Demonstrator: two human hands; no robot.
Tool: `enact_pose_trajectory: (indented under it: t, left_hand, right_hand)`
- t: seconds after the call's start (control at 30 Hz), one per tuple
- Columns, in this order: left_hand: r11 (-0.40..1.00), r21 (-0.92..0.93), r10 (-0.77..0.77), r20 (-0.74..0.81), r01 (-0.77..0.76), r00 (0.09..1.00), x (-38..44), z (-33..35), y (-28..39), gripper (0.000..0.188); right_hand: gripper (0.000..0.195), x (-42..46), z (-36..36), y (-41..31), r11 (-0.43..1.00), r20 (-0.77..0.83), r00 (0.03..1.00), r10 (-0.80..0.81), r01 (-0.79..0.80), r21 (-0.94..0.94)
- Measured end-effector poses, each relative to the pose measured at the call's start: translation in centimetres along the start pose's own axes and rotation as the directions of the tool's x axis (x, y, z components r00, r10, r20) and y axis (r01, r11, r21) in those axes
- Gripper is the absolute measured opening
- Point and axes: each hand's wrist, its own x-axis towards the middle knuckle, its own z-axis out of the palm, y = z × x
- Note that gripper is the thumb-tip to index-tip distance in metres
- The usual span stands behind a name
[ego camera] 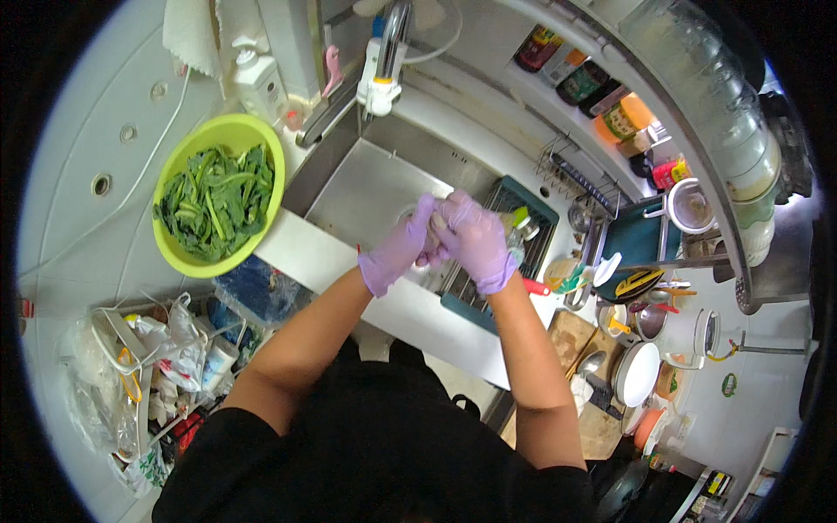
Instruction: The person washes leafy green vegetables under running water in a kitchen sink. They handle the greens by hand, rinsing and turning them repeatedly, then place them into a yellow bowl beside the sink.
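Both hands wear thin purple gloves and meet above the stainless steel sink [366,186]. My left hand [407,238] has its thumb raised and presses against my right hand [474,236]. The fingers of my right hand are curled in towards the left. Whether a small thing lies between them cannot be made out, as the fingers hide that spot. Beyond the hands, a chrome faucet [392,46] with a white spout attachment hangs over the sink. To the left, a lime-green basin [278,189] holds leafy green vegetables [219,199].
A dark green drying rack [471,314] spans the sink's right side, with bottles on it. Further right are a wooden cutting board [605,431], a white bowl [637,374] and a metal shelf. Plastic bags [186,346] fill a rack at lower left. A white pump bottle [258,82] stands behind the basin.
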Motion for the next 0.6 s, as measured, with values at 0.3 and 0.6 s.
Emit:
enact_pose_trajectory:
  t: [0.3, 0.6]
  left_hand:
    - [0.988, 0.027, 0.154, -0.198, -0.152, 0.968, -0.5, 0.1, -0.8, 0.068]
    - [0.996, 0.019, 0.087, 0.071, -0.089, 0.994, 0.1, -1.2, -2.5, 0.079]
  right_hand:
    - [0.021, 0.1, 0.9, 0.8, 0.928, -0.104, 0.969, 0.224, -0.179, 0.326]
    - [0.018, -1.5, 2.0, -0.4, 0.981, -0.051, 0.990, 0.132, -0.123, 0.153]
